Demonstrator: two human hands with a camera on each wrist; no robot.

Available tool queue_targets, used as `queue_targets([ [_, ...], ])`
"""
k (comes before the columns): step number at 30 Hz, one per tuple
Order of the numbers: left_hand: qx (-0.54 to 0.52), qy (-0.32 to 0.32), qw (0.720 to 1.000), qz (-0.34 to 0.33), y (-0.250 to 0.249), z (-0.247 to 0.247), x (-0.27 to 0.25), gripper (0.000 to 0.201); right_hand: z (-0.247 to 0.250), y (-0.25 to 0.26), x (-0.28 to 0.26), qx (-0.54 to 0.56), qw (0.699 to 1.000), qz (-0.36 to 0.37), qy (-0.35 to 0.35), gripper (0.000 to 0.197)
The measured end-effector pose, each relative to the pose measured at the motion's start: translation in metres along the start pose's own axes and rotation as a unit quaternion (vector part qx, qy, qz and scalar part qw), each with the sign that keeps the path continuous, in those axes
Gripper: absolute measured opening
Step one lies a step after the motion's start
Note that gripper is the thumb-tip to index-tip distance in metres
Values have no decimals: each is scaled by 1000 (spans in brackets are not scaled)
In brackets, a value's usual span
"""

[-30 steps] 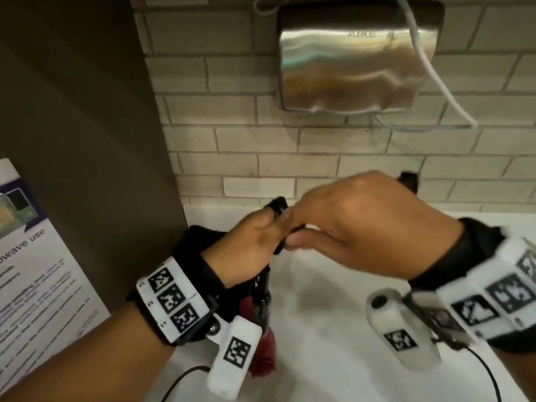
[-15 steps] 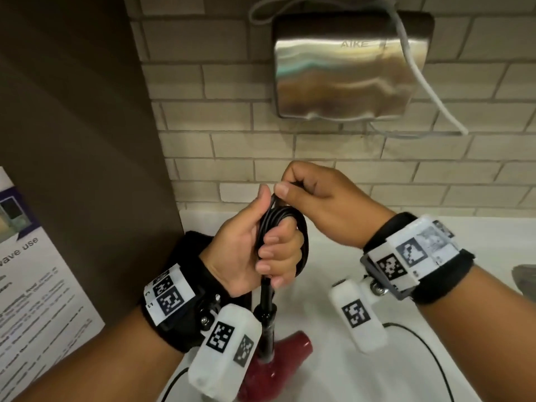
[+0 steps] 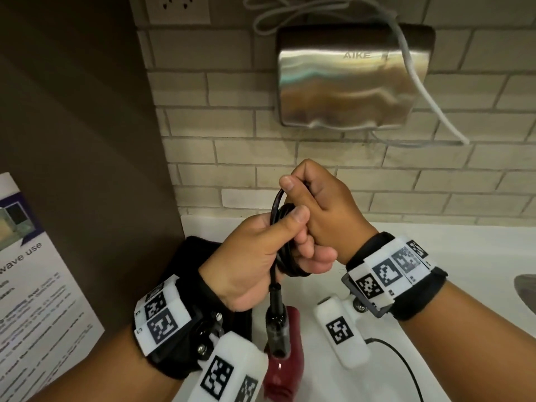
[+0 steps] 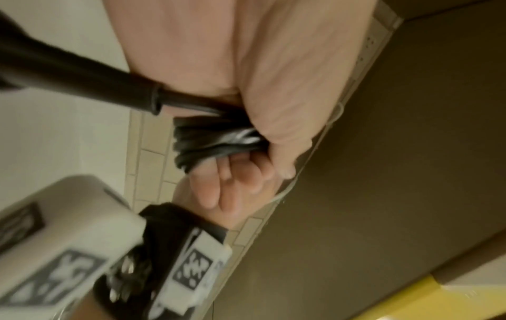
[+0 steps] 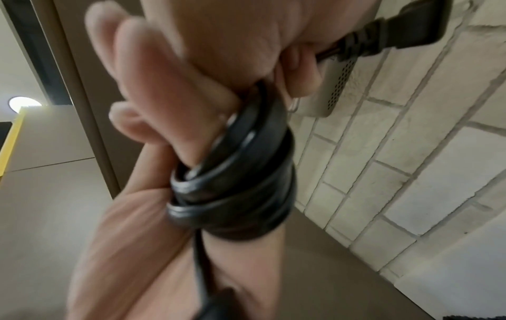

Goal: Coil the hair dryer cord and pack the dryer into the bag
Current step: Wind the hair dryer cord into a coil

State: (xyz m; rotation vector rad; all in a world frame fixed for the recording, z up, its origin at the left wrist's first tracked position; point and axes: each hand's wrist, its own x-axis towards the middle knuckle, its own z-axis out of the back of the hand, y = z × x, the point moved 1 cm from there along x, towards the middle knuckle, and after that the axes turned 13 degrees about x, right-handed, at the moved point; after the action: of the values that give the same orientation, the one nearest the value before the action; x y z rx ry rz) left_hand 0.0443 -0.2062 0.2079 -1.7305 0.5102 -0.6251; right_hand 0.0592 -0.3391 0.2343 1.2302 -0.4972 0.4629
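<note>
The black cord (image 3: 277, 224) is wound in several loops around the fingers of my left hand (image 3: 290, 239), which grips the coil (image 4: 213, 140). Below that hand the red hair dryer (image 3: 282, 358) hangs by its black cord sleeve (image 4: 68, 75) over the counter. My right hand (image 3: 307, 195) is just above and behind the left and pinches the cord's last stretch. In the right wrist view the black plug (image 5: 419, 28) sticks out past that hand, above the coil (image 5: 235, 184). A black bag (image 3: 191, 256) lies behind my left wrist, mostly hidden.
White counter (image 3: 435, 285) below a brick wall with a steel hand dryer (image 3: 353, 79) and a wall socket (image 3: 177, 7). A brown panel (image 3: 87, 140) with a printed notice (image 3: 34, 285) closes the left side. A sink edge (image 3: 525, 288) shows at far right.
My right hand has swung from over the left hand to above and behind it, laying more cord onto the coil. The dryer has swung under my left hand.
</note>
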Motion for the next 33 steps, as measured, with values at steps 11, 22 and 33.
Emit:
queue_targets([
  [11, 211, -171, 961, -55, -8, -7, -1, 32, 14, 5, 14, 5, 999, 40, -2, 24],
  [22, 234, -188, 954, -20, -16, 29, 4, 26, 41, -5, 12, 16, 997, 46, 68, 21],
  [33, 199, -155, 968, 13, -5, 24, 5, 24, 8, -4, -7, 15, 976, -204, 76, 68],
])
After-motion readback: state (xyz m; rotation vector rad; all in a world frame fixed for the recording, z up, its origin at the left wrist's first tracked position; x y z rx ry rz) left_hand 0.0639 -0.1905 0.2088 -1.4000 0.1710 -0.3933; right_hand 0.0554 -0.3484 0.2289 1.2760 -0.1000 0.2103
